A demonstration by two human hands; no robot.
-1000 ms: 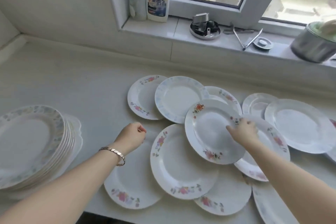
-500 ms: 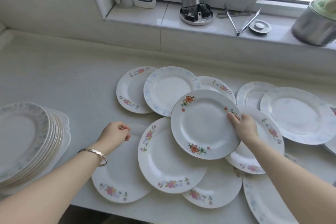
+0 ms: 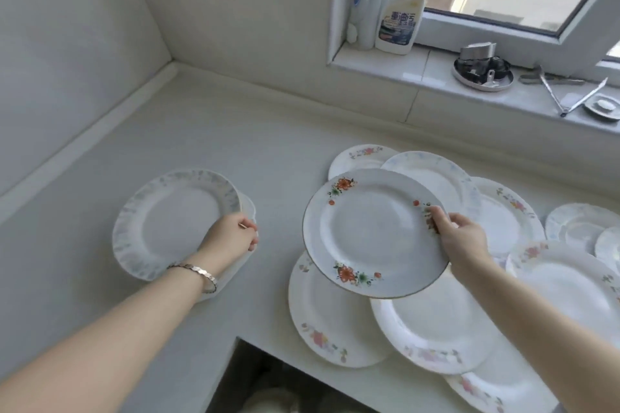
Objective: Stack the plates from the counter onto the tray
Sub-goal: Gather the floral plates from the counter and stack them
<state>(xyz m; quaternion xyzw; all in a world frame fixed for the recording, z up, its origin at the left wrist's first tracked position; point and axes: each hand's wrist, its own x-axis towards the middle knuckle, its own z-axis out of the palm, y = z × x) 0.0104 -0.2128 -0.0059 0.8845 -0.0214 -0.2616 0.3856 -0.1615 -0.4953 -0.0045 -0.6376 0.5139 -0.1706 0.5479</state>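
The right hand (image 3: 464, 240) held the plate (image 3: 372, 235) by its right rim, thumb on top and the other fingers (image 3: 469, 221) curled beneath. The plate hung clear, tilted a little, above the loose plates (image 3: 432, 325) spread over the right of the tabletop (image 3: 235, 131).

The stack (image 3: 174, 221) on the tray (image 3: 250, 211) lay well to the left of the held plate, with bare tabletop between. So the move ahead looked like a plain sideways carry leftward, with the plate's free left edge leading.

The left hand (image 3: 231, 238) was much nearer the stack. It hovered at the stack's right rim, over the tray's edge, with its fingers loosely curled and nothing seen in them. Whether they touched the tray could not be told. That hand sat right in the plate's likely path and would probably have to clear or receive it.
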